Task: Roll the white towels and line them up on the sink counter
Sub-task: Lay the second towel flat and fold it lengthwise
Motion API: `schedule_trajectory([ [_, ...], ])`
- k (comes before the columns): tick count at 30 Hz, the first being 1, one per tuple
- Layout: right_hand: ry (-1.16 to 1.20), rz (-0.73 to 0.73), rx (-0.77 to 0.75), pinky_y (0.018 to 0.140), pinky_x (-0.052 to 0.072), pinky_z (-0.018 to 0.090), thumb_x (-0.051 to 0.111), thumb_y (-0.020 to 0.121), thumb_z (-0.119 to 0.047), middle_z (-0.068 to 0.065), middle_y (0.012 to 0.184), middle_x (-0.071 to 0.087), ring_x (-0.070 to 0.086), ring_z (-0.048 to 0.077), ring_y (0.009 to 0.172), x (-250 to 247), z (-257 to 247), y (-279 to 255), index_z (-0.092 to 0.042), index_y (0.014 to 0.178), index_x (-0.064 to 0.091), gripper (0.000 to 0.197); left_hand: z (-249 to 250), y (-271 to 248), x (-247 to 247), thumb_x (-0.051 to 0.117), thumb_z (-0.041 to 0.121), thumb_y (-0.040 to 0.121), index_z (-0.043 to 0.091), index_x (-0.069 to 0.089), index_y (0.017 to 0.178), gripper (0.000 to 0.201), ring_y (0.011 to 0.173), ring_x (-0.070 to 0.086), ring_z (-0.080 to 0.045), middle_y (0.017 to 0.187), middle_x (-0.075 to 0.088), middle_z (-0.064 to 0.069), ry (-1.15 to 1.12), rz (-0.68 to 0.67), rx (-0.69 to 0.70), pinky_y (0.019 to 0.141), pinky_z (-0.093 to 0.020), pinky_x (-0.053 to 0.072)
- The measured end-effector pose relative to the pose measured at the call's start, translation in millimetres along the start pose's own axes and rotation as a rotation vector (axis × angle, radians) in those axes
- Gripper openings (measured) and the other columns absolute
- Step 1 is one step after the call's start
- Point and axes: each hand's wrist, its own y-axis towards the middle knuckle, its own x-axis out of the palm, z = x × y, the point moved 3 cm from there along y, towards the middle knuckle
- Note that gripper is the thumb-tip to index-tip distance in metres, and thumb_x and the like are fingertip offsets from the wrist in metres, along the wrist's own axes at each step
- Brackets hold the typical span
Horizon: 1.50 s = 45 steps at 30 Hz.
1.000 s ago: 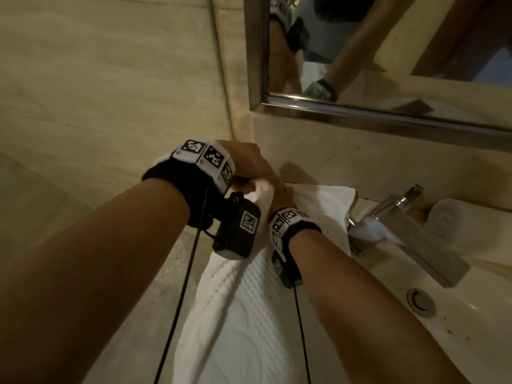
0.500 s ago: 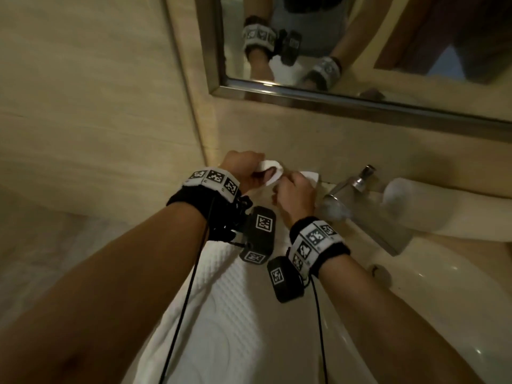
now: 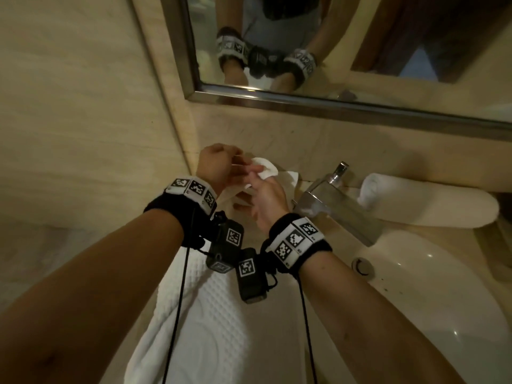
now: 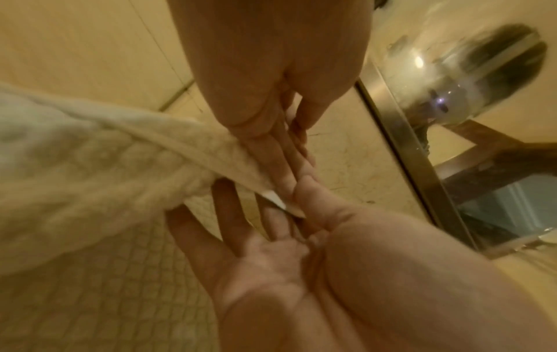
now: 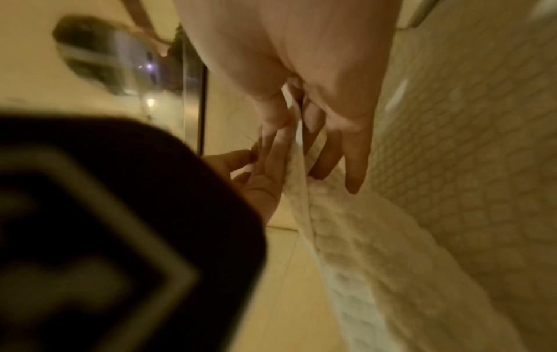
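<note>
A white waffle-weave towel (image 3: 199, 314) lies lengthwise on the counter, running from the near edge to the back wall. Both hands meet at its far end. My left hand (image 3: 219, 164) pinches the raised towel edge (image 4: 90, 178) between thumb and fingers. My right hand (image 3: 263, 189) pinches the same edge just beside it, a folded corner sticking up above its fingers. In the right wrist view the edge (image 5: 346, 226) passes between that thumb and the fingers. A rolled white towel (image 3: 421, 200) lies along the back wall behind the faucet.
A chrome faucet (image 3: 332, 206) stands just right of my hands, over the white sink basin (image 3: 415, 286). A framed mirror (image 3: 332, 37) hangs above. A tiled side wall (image 3: 83, 106) closes the left side, close to the towel.
The hands have moved toward the back wall and gathered the towel's far end, which no longer lies spread beside the faucet. The head view has tilted up, showing more mirror.
</note>
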Motion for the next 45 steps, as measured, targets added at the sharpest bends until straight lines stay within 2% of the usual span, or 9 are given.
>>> schedule_trajectory([
  [6, 0.060, 0.084, 0.087, 0.079, 0.052, 0.044, 0.039, 0.101, -0.029, 0.012, 0.109, 0.063, 0.062, 0.027, 0.093, -25.2, -3.8, 10.3, -0.010, 0.125, 0.052, 0.033, 1.1, 6.2, -32.8, 0.052, 0.009, 0.093, 0.002, 0.058, 0.080, 0.016, 0.041, 0.062, -0.017, 0.067, 0.060, -0.016, 0.196, 0.156, 0.060, 0.044, -0.025, 0.052],
  [12, -0.406, 0.356, 0.114, 0.101, 0.045, 0.047, 0.036, 0.102, -0.023, 0.022, 0.136, 0.048, 0.050, 0.036, 0.121, -33.6, -12.2, 18.2, -0.003, 0.136, 0.040, 0.039, -45.5, -3.1, -56.8, 0.068, 0.044, 0.084, 0.013, 0.056, 0.064, 0.039, 0.055, 0.053, -0.015, 0.063, 0.056, -0.003, 1.109, -0.309, -0.408, 0.062, -0.026, 0.044],
  [15, -1.399, 0.358, -0.050, 0.106, 0.035, 0.043, 0.035, 0.102, -0.011, 0.016, 0.142, 0.043, 0.039, 0.029, 0.131, -19.7, -30.8, 1.6, -0.002, 0.139, 0.040, 0.038, -42.6, -21.7, -56.2, 0.078, 0.040, 0.074, 0.014, 0.060, 0.067, 0.032, 0.068, 0.056, -0.018, 0.071, 0.061, -0.004, 1.388, -0.541, -0.479, 0.073, -0.026, 0.045],
  [19, -1.437, 0.338, -0.036, 0.106, 0.036, 0.042, 0.039, 0.102, -0.016, 0.015, 0.142, 0.044, 0.039, 0.028, 0.131, -22.9, -38.8, 11.0, -0.001, 0.138, 0.041, 0.039, -20.2, -43.8, -64.9, 0.082, 0.031, 0.068, 0.007, 0.070, 0.096, 0.039, 0.079, 0.060, -0.022, 0.079, 0.064, -0.003, 1.848, -0.674, -0.446, 0.067, -0.026, 0.048],
  [22, -1.368, 0.332, -0.048, 0.108, 0.032, 0.045, 0.036, 0.102, -0.011, 0.017, 0.142, 0.043, 0.038, 0.031, 0.132, -13.8, -49.4, 4.0, 0.001, 0.138, 0.040, 0.039, -13.2, -52.3, -67.0, 0.079, 0.027, 0.072, 0.002, 0.070, 0.082, 0.028, 0.067, 0.061, -0.025, 0.060, 0.064, -0.005, 1.687, -0.655, -0.593, 0.061, -0.019, 0.050],
  [27, -1.115, 0.442, -0.079, 0.102, 0.035, 0.038, 0.034, 0.100, -0.010, 0.024, 0.140, 0.043, 0.042, 0.036, 0.129, -24.9, -60.6, 6.2, 0.006, 0.138, 0.037, 0.041, -6.9, -74.7, -34.8, 0.060, 0.021, 0.090, -0.002, 0.061, 0.108, 0.029, 0.087, 0.069, -0.031, 0.095, 0.068, -0.019, 0.686, -0.866, -0.827, 0.081, -0.039, 0.056],
  [35, -1.208, 0.358, 0.111, 0.112, 0.024, 0.035, 0.033, 0.105, -0.024, 0.025, 0.155, 0.020, 0.027, 0.034, 0.142, -33.8, -35.6, 21.0, 0.011, 0.147, 0.006, 0.061, -12.3, 3.6, -63.9, 0.054, 0.015, 0.090, 0.006, 0.051, 0.124, 0.035, 0.109, 0.058, -0.035, 0.118, 0.058, -0.018, 1.413, -0.070, 0.093, 0.093, -0.039, 0.049],
  [40, -1.169, 0.399, 0.105, 0.104, 0.036, 0.037, 0.043, 0.096, -0.012, 0.023, 0.142, 0.041, 0.042, 0.035, 0.129, -41.9, -27.2, 39.1, 0.000, 0.145, 0.029, 0.052, -16.5, 37.9, -54.7, 0.052, 0.014, 0.090, 0.030, 0.043, 0.136, 0.049, 0.121, 0.037, -0.031, 0.134, 0.044, -0.005, 1.664, -0.216, 0.467, 0.104, -0.041, 0.035],
  [45, -1.100, 0.486, 0.132, 0.106, 0.034, 0.040, 0.047, 0.094, -0.009, 0.025, 0.143, 0.039, 0.039, 0.038, 0.131, -43.8, -28.8, 42.1, 0.004, 0.141, 0.033, 0.050, -15.6, 57.6, -48.6, 0.047, 0.016, 0.091, 0.034, 0.042, 0.138, 0.050, 0.124, 0.038, -0.025, 0.136, 0.046, 0.000, 1.880, -0.262, 0.455, 0.099, -0.038, 0.038],
])
